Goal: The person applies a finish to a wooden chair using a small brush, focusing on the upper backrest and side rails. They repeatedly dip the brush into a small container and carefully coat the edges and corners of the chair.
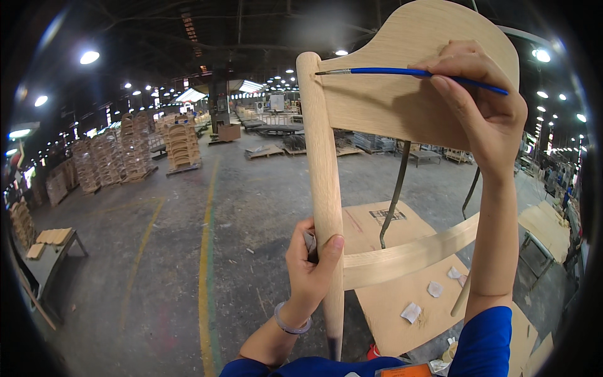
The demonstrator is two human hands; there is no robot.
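Note:
A pale wooden chair frame stands in front of me, with a round post (321, 151), a broad curved backrest (370, 103) and a lower rail (408, 254). My left hand (309, 267) is closed round the post near the rail. Some small grey piece (310, 242) shows by its fingers; its kind is unclear. Between thumb and fingers, my right hand (480, 110) pinches a thin paintbrush (389, 71) with a blue handle. The dark bristle tip meets the seam where backrest and post join, just below the post's rounded top.
Below the chair lie cardboard sheets (370, 330) with crumpled white scraps (411, 312). Dark metal rods (396, 195) rise behind the rail. Low tables stand at left (47, 270) and right (543, 232). Wooden parts are stacked (182, 144) farther back, beyond a yellow floor line (204, 264).

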